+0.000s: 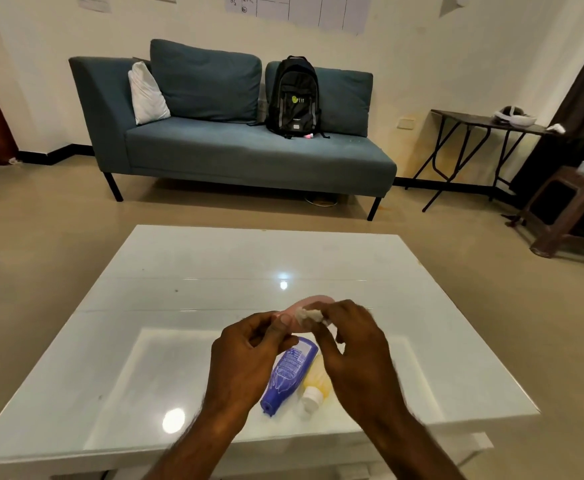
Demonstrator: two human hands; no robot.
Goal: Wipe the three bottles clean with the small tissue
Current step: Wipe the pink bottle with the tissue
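My left hand (pixel 249 355) holds a pink bottle (pixel 313 303) up above the white table (pixel 179 341); most of the bottle is hidden behind my fingers. My right hand (pixel 352 351) pinches a small crumpled white tissue (pixel 309 314) against the pink bottle's side. Below my hands a blue bottle (pixel 288 374) lies on the table with its cap toward me. Beside it on the right lies a small yellow bottle (pixel 316 384) with a white cap, partly covered by my right hand.
A blue sofa (pixel 249 150) with a black backpack (pixel 294 98) stands across the floor beyond the table. A dark folding table (pixel 484 126) and a brown stool (pixel 571 209) stand at the right.
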